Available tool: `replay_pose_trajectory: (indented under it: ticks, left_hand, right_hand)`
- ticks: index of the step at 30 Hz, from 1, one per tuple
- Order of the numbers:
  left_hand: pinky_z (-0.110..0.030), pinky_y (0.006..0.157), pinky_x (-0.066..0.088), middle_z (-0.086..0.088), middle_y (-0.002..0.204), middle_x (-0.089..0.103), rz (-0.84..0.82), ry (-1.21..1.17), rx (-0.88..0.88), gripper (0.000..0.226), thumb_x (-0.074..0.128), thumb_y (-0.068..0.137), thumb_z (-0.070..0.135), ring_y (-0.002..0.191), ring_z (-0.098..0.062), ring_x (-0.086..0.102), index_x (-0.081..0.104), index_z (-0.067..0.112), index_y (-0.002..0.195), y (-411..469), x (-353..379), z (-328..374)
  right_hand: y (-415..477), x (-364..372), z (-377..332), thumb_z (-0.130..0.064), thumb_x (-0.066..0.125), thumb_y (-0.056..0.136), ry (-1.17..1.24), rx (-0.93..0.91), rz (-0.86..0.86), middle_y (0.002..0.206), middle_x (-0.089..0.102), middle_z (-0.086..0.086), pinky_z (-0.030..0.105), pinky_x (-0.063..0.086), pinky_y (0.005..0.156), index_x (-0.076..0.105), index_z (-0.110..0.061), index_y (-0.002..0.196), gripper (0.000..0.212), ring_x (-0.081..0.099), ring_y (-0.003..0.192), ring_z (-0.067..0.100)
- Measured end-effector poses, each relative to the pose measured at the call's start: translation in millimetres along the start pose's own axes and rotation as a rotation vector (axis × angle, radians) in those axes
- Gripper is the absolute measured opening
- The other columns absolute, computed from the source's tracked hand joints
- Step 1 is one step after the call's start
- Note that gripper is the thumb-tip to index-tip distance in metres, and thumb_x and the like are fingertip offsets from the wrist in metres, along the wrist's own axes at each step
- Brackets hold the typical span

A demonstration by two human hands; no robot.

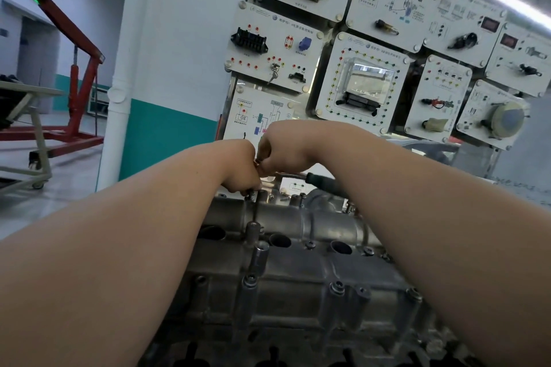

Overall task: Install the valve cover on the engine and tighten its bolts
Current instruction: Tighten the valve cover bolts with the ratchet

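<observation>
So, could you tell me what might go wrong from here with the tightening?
The left hand and right hand bunch on the ratchet at the far edge of the cover, hiding its working end, so it could slip off unseen. The open holes in the cover could swallow anything dropped.

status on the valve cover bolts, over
Left hand pinches socket end of black-handled metal ratchet, right hand grips its head. Grey cast-metal valve cover seated in place. Silver cylindrical socket stands mid-cover, clear of hands.
</observation>
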State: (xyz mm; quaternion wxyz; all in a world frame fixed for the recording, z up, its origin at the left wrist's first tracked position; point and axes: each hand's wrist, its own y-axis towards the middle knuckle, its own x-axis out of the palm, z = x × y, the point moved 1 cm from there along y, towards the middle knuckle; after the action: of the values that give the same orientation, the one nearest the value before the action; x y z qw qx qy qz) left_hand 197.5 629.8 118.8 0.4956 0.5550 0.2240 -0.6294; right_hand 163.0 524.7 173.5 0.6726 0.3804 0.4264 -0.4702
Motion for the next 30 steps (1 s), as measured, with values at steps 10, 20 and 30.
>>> replay_pose_trajectory:
  ticks: [10, 20, 30]
  left_hand:
    - [-0.024, 0.05, 0.034, -0.003, 0.068, 0.052, 0.077, 0.059, 0.009, 0.02, 0.059, 0.086, 0.021, 0.058, -0.015, 0.047, 0.051, 0.013, 0.069, 2.8, 1.0, -0.6]
    - [-0.026, 0.052, 0.038, 0.0, 0.063, 0.054, 0.072, 0.002, 0.024, 0.026, 0.062, 0.082, 0.036, 0.056, -0.014, 0.05, 0.05, 0.021, 0.064, 5.8, 6.2, -4.4]
    - [-0.03, 0.064, 0.044, 0.001, 0.075, 0.052, 0.09, 0.066, -0.003, 0.013, 0.06, 0.079, 0.035, 0.068, -0.018, 0.053, 0.055, 0.024, 0.074, 13.4, 9.6, -9.0]
  right_hand:
    - [6.1, 8.4, -2.4, -0.032, 0.052, 0.085, 0.217, 0.148, -0.015, 0.048, 0.066, -0.003, 0.024, 0.049, 0.056, 0.065, -0.01, 0.067, 0.032, 0.068, 0.05, 0.013]
    - [0.1, -0.5, 4.1, -0.033, 0.063, 0.088, 0.099, -0.036, -0.047, 0.091, 0.067, -0.006, 0.027, 0.041, 0.067, 0.072, -0.022, 0.107, 0.023, 0.059, 0.084, 0.015]
    - [4.2, 22.3, 5.4, -0.04, 0.053, 0.086, 0.362, 0.133, 0.059, 0.046, 0.052, 0.0, 0.025, 0.033, 0.048, 0.053, -0.013, 0.053, 0.043, 0.051, 0.045, 0.015]
